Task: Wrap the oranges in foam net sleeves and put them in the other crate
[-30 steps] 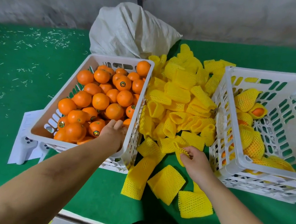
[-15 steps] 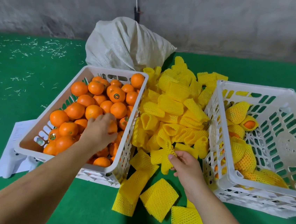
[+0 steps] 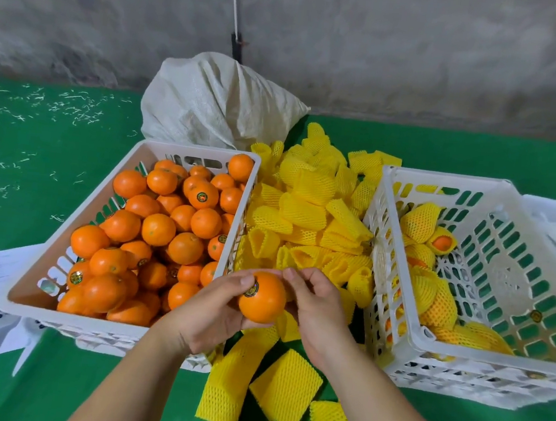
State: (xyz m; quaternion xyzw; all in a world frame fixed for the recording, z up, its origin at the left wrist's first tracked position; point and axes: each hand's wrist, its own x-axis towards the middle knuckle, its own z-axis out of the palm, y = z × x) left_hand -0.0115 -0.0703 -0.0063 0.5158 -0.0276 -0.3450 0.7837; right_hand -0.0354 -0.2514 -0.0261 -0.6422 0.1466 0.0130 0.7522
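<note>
Nearest you, three flat foam net sleeves (image 3: 285,384) lie on the green bench (image 3: 36,150), soft yellow mesh pressed into limp rectangles.

Just above them your hands have come together. A second ago your left hand (image 3: 211,313) was down in the full crate and your right hand (image 3: 317,314) was picking at the yellow heap; now the left grip is curled under one orange (image 3: 262,298), lifted clear of the crate and held between the two crates, over the near edge of the heap. The right hand is touching the orange's far side, fingers bent. A strip of yellow mesh shows just under it, but you cannot tell from here whether its grip holds a sleeve or nothing. So the pick is done, and the sleeving step looks about to begin.

The orange is smooth, glossy and round, with a small dark sticker facing you.

Further out, the left crate (image 3: 53,306) is rigid white slotted plastic, heaped with bare oranges. The pile of sleeves (image 3: 307,213) between the crates is springy, many standing open as short tubes. The right crate (image 3: 460,359) holds a few wrapped oranges (image 3: 432,295) along its left wall; most of its floor is bare, so the job is at an early stage.

Behind all, a crumpled woven sack (image 3: 212,104) leans at the grey wall.
</note>
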